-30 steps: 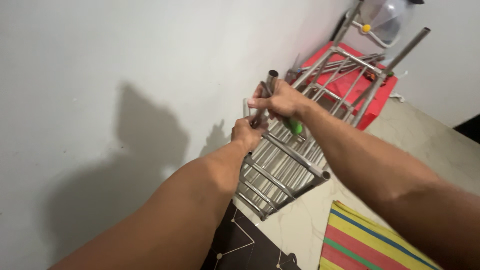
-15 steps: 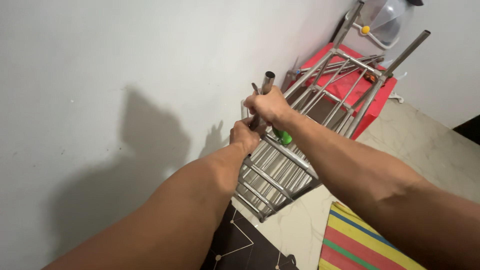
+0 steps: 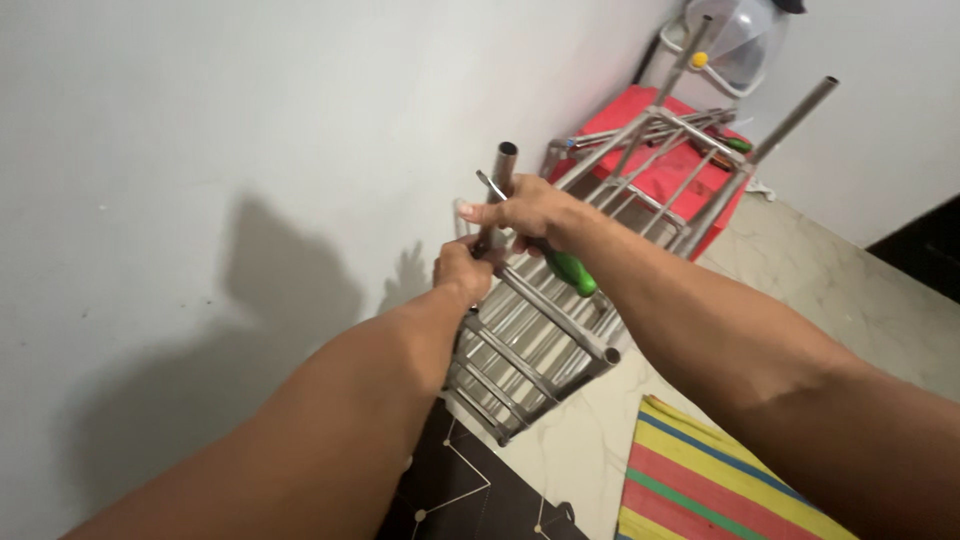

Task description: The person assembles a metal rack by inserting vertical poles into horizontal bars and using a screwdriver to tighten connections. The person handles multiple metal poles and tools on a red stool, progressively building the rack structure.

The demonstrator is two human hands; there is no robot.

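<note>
**Both hands at the rack's upright tube**

Slightly lower on the tube than half a second ago, the right hand (image 3: 525, 212) now shows more of the green handle beneath it. Nearest the camera, a striped mat (image 3: 700, 480) and a dark patterned mat (image 3: 470, 490) lie on the pale floor. Just beyond, the left hand (image 3: 462, 270) is closed around a bar of the steel rack (image 3: 540, 345), apparently to steady the tipped frame against the wall. The right hand is closed on a green-handled screwdriver (image 3: 570, 270), its metal shaft (image 3: 490, 185) angled up beside the open-ended upright tube (image 3: 503, 170); the forefinger stretches out along the tube, likely to guide the tip. Farther off, the rack's other legs rise over a red box (image 3: 665, 170) bearing loose tools, with a clear plastic container (image 3: 740, 40) behind it.
</note>
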